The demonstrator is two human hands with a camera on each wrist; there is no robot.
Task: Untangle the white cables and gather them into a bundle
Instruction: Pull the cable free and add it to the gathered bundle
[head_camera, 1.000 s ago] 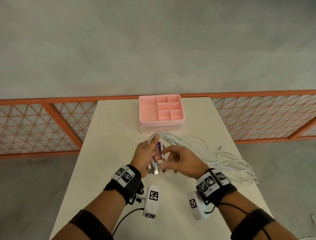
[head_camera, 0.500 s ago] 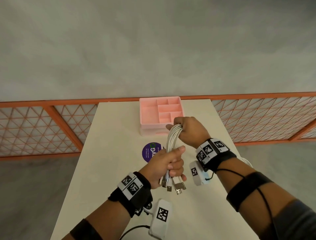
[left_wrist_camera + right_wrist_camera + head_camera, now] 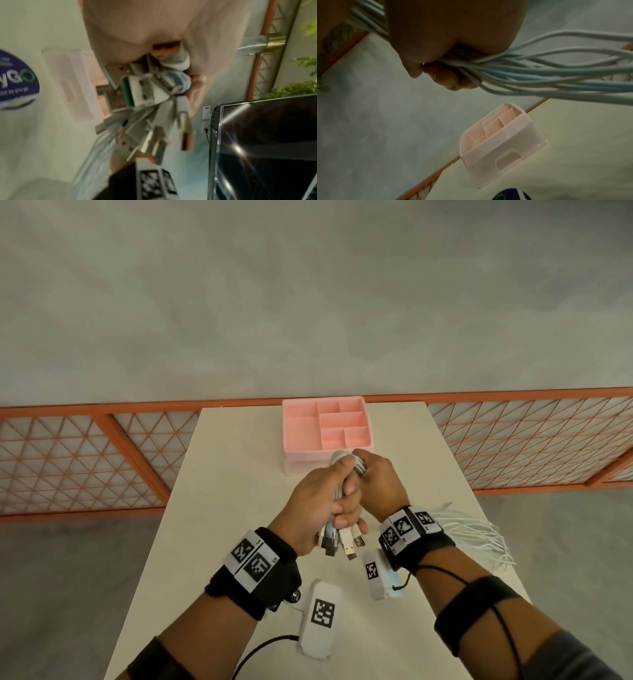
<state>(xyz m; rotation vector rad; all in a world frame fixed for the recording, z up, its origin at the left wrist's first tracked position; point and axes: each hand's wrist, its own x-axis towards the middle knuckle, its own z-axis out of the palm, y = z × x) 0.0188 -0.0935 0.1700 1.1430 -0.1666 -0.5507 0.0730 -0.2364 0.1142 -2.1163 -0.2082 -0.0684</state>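
Several white cables (image 3: 339, 484) run through both fists above the middle of the table. My left hand (image 3: 329, 498) grips them just behind their USB plugs (image 3: 346, 542), which stick out below the fist toward me. In the left wrist view the plugs (image 3: 145, 108) fan out under the palm. My right hand (image 3: 373, 477) grips the same cables (image 3: 522, 75) right beside the left hand, at the far end of the fist. The loose cable tails (image 3: 476, 532) trail behind the right wrist onto the table's right side.
A pink compartment tray (image 3: 294, 433) stands on a clear drawer box at the table's far edge, just beyond the hands. The white table (image 3: 233, 474) is narrow, with an orange mesh fence (image 3: 85, 457) behind it. A purple round sticker (image 3: 15, 79) lies on the table.
My left hand rose toward the tray and closed up against the right hand, now covering the purple sticker. A second ago both hands were lower, with the cables fanned out to the right.
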